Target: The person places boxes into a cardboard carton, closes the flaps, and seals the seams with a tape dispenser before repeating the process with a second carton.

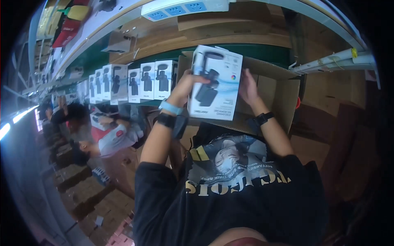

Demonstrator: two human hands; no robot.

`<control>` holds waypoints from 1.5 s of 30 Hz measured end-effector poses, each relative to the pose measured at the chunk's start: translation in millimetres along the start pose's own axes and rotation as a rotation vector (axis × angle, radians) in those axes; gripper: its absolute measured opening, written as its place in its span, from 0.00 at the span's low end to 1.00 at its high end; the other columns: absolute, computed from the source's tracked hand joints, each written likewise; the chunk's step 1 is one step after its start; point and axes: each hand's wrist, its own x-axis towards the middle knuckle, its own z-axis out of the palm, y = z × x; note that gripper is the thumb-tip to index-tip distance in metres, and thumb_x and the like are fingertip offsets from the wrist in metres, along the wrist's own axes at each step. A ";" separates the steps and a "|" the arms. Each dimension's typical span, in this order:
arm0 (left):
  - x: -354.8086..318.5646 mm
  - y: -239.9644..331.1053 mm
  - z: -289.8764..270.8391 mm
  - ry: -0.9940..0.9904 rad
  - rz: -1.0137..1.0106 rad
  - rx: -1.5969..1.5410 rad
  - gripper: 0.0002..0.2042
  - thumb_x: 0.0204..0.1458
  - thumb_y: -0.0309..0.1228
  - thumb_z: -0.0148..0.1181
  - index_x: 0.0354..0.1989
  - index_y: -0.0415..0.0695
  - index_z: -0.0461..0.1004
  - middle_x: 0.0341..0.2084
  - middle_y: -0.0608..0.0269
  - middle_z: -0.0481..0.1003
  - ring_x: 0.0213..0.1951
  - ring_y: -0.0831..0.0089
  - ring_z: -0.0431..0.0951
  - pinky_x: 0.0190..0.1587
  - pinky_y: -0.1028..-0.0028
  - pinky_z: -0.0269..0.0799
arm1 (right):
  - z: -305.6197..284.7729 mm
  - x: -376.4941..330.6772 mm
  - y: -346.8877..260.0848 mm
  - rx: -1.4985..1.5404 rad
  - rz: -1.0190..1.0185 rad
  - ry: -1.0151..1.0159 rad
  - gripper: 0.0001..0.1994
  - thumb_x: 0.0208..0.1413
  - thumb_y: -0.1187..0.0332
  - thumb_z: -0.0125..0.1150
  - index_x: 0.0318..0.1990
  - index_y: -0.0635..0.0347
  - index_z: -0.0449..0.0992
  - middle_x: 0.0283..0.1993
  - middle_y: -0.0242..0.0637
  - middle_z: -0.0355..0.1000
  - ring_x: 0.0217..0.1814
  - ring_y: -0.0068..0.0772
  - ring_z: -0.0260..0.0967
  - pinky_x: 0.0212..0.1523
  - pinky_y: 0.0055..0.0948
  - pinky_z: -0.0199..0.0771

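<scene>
A white microphone box (223, 100), printed with a dark microphone and pale blue wavy lines, is held slightly tilted above an open brown cardboard carton (286, 96). My left hand (185, 88) grips its left side, thumb across the front and the other fingers hidden behind. At the right edge my right hand (249, 88) holds the box, its fingers partly hidden by it. The carton's flaps are spread, and part of its inside shows to the right of the box.
Several similar white boxes (147, 82) stand in a row on the green surface to the left. A white power strip (184, 8) with blue sockets runs along the top. White pipes (332, 63) reach in from the right. Another person (117, 139) works farther left.
</scene>
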 end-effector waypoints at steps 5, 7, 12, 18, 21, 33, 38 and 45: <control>51.6 -55.4 47.7 0.719 0.067 1.136 0.58 0.28 0.47 0.79 0.67 0.28 0.55 0.55 0.36 0.69 0.57 0.45 0.72 0.59 0.63 0.71 | -13.2 -11.9 7.2 0.139 0.015 0.101 0.35 0.62 0.54 0.63 0.72 0.60 0.56 0.71 0.43 0.58 0.75 0.38 0.53 0.72 0.40 0.54; 58.9 -74.5 66.0 0.871 0.033 1.222 0.62 0.24 0.50 0.81 0.68 0.28 0.53 0.57 0.34 0.67 0.60 0.43 0.69 0.61 0.61 0.69 | -8.6 -9.4 19.1 -0.083 0.021 0.163 0.35 0.62 0.55 0.64 0.71 0.60 0.57 0.70 0.42 0.60 0.74 0.37 0.55 0.71 0.40 0.56; 53.0 -98.7 72.6 0.691 0.024 1.332 0.63 0.22 0.56 0.81 0.68 0.31 0.57 0.55 0.36 0.68 0.61 0.41 0.67 0.62 0.60 0.67 | -33.7 3.4 47.3 -0.428 0.289 0.131 0.31 0.60 0.59 0.66 0.67 0.61 0.64 0.64 0.40 0.69 0.66 0.34 0.67 0.65 0.37 0.67; -31.7 -20.8 -22.1 0.095 0.362 0.709 0.16 0.54 0.38 0.67 0.45 0.40 0.80 0.40 0.58 0.80 0.42 0.69 0.78 0.46 0.71 0.74 | -70.6 26.9 55.5 -0.663 0.277 0.065 0.28 0.63 0.59 0.65 0.66 0.62 0.68 0.62 0.37 0.73 0.65 0.30 0.68 0.64 0.31 0.66; -71.8 3.8 -180.2 0.496 0.479 0.458 0.10 0.60 0.33 0.59 0.40 0.39 0.81 0.30 0.67 0.80 0.33 0.77 0.77 0.38 0.75 0.73 | -61.1 32.8 55.7 -0.935 0.288 0.072 0.28 0.64 0.56 0.64 0.65 0.65 0.68 0.61 0.37 0.73 0.64 0.31 0.68 0.63 0.31 0.66; -121.5 104.3 -694.3 1.520 0.364 1.318 0.37 0.55 0.58 0.58 0.69 0.50 0.62 0.71 0.50 0.58 0.74 0.49 0.50 0.72 0.45 0.42 | -108.7 9.6 68.6 -1.784 -0.141 0.317 0.29 0.67 0.58 0.60 0.67 0.66 0.61 0.57 0.46 0.73 0.51 0.36 0.74 0.53 0.33 0.74; -112.8 120.0 -756.3 1.395 0.135 1.258 0.47 0.45 0.59 0.68 0.75 0.65 0.54 0.73 0.45 0.53 0.73 0.45 0.54 0.72 0.48 0.46 | -74.3 6.4 50.5 -1.446 0.309 0.442 0.31 0.68 0.55 0.57 0.69 0.68 0.58 0.65 0.50 0.67 0.65 0.40 0.65 0.66 0.37 0.64; -153.9 126.5 -735.6 1.486 0.063 1.258 0.55 0.27 0.48 0.78 0.73 0.68 0.57 0.62 0.37 0.64 0.64 0.39 0.64 0.65 0.43 0.58 | -102.1 13.3 56.5 -1.556 0.144 0.427 0.28 0.70 0.58 0.55 0.69 0.63 0.56 0.55 0.43 0.71 0.47 0.30 0.72 0.37 0.27 0.77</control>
